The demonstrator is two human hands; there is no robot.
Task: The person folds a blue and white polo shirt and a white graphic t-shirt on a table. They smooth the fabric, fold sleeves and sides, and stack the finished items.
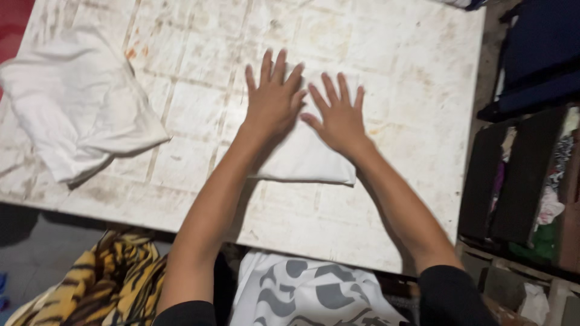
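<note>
A folded cloth (305, 154) lay on the worktop (417, 90), right of its middle. Both hands pressed flat on the cloth's far part, the left hand (273, 99) just beside the right hand (339, 118), thumbs nearly touching. A crumpled cloth (75, 102) lay on the worktop's left end, well apart from the folded one. Below the near edge lay a striped fabric (118, 271) to the left and a patterned fabric (308, 293) in the middle. Shelves (525, 181) stood right of the worktop.

Around the stained white table (417, 90)
Crumpled white cloth (72, 115) well left of the grip; tiger-striped fabric (115, 271) below-left; dark shelves of clothes (525, 181) right
</note>
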